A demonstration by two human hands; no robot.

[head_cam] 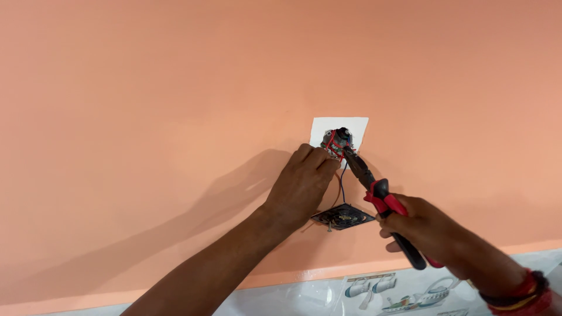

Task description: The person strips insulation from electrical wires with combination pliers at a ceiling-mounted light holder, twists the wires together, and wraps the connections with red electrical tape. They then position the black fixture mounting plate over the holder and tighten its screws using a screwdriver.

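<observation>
1. The background was a plain salmon-orange wall (146,88), with a band of glossy printed tiles (374,289) along its lower edge.
2. A white square patch (357,126) marked the opening of the wall box, where a cluster of red wires (335,145) sat exposed.
3. The left hand (301,184) was closed, its fingertips pinching the wire cluster at the box opening and steadying it.
4. The right hand (430,228) was wrapped firmly around the red-and-black handles of the pliers (380,196), whose nose reached up to the same wires.
5. Whether the pliers' tips had actually bitten on a conductor could not be told; the tip was small and partly hidden by the wires.
6. A dark switch plate (342,216) hung below the box, face tilted downward, suspended by thin dark leads (341,181).
7. Judged good practice for this step: keep the supporting fingers just behind the tool nose, grip only one conductor, twist in small motions, and avoid straining the leads that carry the hanging plate.
</observation>
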